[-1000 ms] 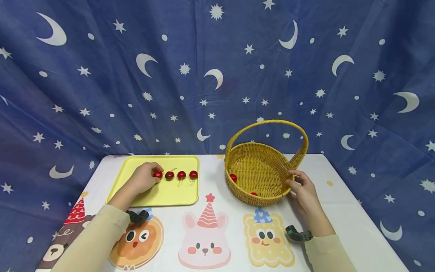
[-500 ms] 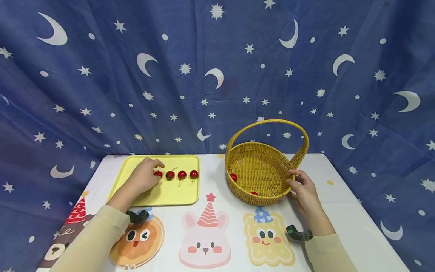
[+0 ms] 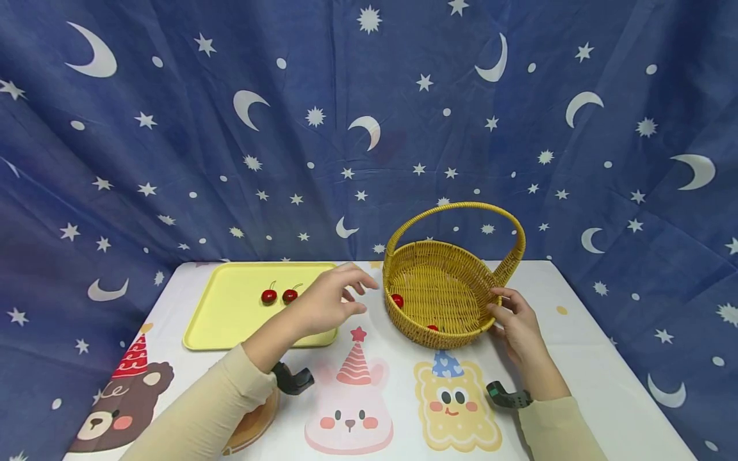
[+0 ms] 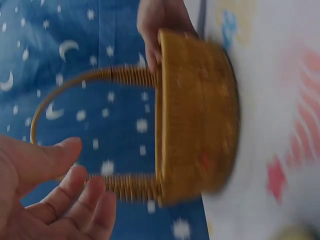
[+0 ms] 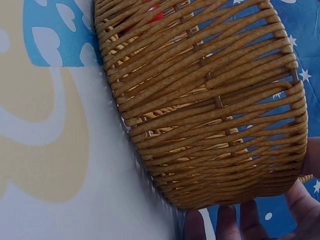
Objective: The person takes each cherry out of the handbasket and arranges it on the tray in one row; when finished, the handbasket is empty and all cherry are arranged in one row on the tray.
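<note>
My left hand (image 3: 328, 301) hangs over the right edge of the yellow tray (image 3: 225, 317), its fingers loosely spread toward the basket. Nothing shows between thumb and fingers of that hand (image 4: 65, 200) in the left wrist view. On the tray lie a cherry (image 3: 268, 297) and a second cherry (image 3: 289, 296), stems up; hand and forearm cover the spots to their right. With thumb and fingers at its rim, my right hand (image 3: 521, 330) grips the yellow wicker basket (image 3: 412, 330) on its right side. Inside, a red cherry (image 3: 397, 300) sits at the left and another cherry (image 3: 432, 328) at the front.
The basket's tall arched handle (image 3: 461, 205) rises above its rim. A white tablecloth (image 3: 594, 358) with cartoon prints covers the table. Behind the table's back edge hangs a blue curtain (image 3: 323, 192) with moons and stars. Each wrist wears a dark camera mount (image 3: 294, 379).
My left hand has left the leftmost visible cherry, its fingers parting, and swung right across the tray toward the basket. That cherry stays on the tray. The right hand and basket keep their place.
</note>
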### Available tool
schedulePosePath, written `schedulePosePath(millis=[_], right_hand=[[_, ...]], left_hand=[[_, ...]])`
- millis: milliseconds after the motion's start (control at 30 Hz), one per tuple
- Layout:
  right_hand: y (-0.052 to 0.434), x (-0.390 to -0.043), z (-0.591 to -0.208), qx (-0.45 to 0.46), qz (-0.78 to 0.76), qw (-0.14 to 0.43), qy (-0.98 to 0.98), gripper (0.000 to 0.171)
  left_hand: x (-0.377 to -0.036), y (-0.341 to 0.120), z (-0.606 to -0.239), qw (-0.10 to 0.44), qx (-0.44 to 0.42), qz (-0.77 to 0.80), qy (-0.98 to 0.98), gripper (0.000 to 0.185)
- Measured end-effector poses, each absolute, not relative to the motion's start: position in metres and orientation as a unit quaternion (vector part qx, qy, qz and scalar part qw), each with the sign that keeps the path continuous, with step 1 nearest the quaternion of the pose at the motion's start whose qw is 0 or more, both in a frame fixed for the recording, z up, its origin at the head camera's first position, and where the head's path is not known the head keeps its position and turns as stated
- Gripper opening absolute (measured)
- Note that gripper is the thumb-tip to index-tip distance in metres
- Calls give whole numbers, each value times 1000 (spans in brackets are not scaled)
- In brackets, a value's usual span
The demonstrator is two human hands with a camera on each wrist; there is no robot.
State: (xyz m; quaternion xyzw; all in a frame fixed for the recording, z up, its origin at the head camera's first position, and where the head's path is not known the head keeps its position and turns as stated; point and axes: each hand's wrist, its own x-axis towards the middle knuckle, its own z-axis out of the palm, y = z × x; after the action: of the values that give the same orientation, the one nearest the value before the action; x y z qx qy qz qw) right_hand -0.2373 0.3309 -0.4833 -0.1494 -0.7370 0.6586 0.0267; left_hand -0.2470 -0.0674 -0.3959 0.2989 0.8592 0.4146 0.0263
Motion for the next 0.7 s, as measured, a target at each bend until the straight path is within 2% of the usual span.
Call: schedulePosePath(millis=[167, 367, 700], right_hand=[[332, -238, -484, -150, 658, 26, -737, 43], [334, -238, -484, -142, 662, 27, -735, 41], [335, -238, -485, -136, 665, 28, -734, 41]], left_hand=[[-251, -17, -393, 82, 341, 436, 829, 42], [-278, 30, -405, 105, 355, 384, 846, 48], [-310, 68, -424, 133, 327, 210, 912, 60]])
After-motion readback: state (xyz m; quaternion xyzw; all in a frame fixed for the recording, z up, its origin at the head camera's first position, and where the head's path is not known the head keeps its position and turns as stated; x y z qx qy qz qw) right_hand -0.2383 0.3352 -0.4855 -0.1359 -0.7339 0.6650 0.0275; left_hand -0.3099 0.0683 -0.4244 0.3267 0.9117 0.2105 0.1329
